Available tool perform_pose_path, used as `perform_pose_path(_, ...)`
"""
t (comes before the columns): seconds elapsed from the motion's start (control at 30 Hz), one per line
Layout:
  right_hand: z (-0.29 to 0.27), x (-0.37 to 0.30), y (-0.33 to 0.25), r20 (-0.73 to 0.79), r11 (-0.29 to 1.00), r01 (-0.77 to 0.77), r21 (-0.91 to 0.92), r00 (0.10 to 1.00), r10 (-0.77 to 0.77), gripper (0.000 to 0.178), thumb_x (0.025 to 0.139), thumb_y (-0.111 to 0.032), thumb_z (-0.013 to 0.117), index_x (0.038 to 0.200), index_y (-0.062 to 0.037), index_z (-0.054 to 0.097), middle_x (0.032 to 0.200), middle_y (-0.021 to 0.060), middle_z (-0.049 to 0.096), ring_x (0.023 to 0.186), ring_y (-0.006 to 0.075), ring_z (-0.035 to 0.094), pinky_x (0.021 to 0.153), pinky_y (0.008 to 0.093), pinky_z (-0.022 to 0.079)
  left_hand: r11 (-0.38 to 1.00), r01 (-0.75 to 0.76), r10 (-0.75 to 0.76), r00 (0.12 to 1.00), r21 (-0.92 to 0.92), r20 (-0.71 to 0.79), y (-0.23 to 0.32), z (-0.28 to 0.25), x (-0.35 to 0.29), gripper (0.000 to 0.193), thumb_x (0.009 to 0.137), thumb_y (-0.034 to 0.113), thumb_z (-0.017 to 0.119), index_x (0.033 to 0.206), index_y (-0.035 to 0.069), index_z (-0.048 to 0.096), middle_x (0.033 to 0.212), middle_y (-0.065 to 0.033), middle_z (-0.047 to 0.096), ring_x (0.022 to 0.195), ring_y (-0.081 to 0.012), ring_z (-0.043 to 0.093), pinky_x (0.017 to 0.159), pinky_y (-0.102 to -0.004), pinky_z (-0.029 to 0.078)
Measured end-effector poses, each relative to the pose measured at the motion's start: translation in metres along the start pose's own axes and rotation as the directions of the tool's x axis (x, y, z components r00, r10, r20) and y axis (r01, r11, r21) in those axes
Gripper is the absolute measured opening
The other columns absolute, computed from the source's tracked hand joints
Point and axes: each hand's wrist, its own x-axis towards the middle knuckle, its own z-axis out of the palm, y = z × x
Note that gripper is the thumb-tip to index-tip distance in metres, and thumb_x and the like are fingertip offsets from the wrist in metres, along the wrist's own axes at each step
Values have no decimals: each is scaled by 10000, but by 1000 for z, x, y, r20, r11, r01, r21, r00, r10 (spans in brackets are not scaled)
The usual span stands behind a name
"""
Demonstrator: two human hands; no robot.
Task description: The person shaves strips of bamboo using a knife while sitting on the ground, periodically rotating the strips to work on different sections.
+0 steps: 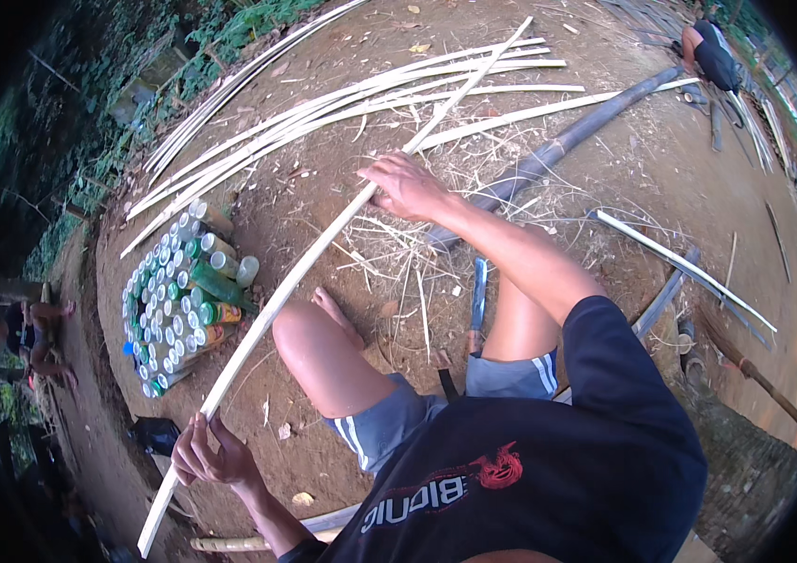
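Note:
A long pale bamboo strip (297, 277) runs slantwise across the view, from the lower left to the top middle. My left hand (211, 455) is closed round it near its lower end, thumb and fingers on the strip. Farther up, beyond my knees, my right hand (406, 188) grips the same strip with the fingers wrapped over it. Below my right hand, thin bamboo shavings (417, 239) lie scattered on the dirt. A long blade (479, 293) stands between my legs; its handle is partly hidden.
Several split bamboo strips (342, 98) lie ahead. A dark bamboo pole (549, 155) slants across the ground to the right. Clustered bottles (173, 300) are at the left. Another person (716, 58) bends down at the far right; a person (28, 333) sits at the far left.

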Motion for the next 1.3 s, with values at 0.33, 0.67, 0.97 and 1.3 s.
perform_pose_path(0.33, 41, -2, -30, -304, 960, 18, 280, 950, 71, 478, 715, 5, 737, 1165, -142, 677, 1141, 117, 623, 1140, 310, 542, 1005, 426, 404, 984, 179, -178, 981, 1, 78, -21, -23, -24, 309, 643, 103, 840, 906, 203, 714, 963, 25, 675, 980, -183, 615, 964, -410, 302)
perform_pose_path(0.67, 62, -11, -35, -362, 957, 85, 278, 932, 23, 387, 866, -198, 699, 1243, -144, 628, 1158, 104, 559, 1165, 319, 500, 1032, 469, 380, 966, 259, -256, 962, -22, 90, 0, -46, -44, 303, 661, 172, 843, 929, 175, 701, 990, 22, 639, 993, -202, 572, 925, -372, 301)
perform_pose_path(0.97, 69, 0, -33, -331, 962, 12, 273, 940, 82, 426, 841, -148, 721, 1253, -177, 621, 1223, 86, 562, 1207, 289, 503, 1042, 476, 410, 935, 325, -306, 941, -141, 143, 25, -50, -47, 256, 734, 130, 775, 963, 134, 661, 1077, -49, 605, 1118, -281, 555, 984, -464, 355)
perform_pose_path(1.3, 32, 12, -35, -64, 949, 45, 312, 998, -26, 260, 789, -265, 769, 987, -102, 724, 974, 54, 672, 1000, 252, 569, 937, 392, 407, 741, 572, -447, 811, -352, 377, 51, -31, -58, 224, 839, 150, 724, 1038, 67, 665, 1048, -109, 643, 1029, -265, 605, 873, -392, 469)
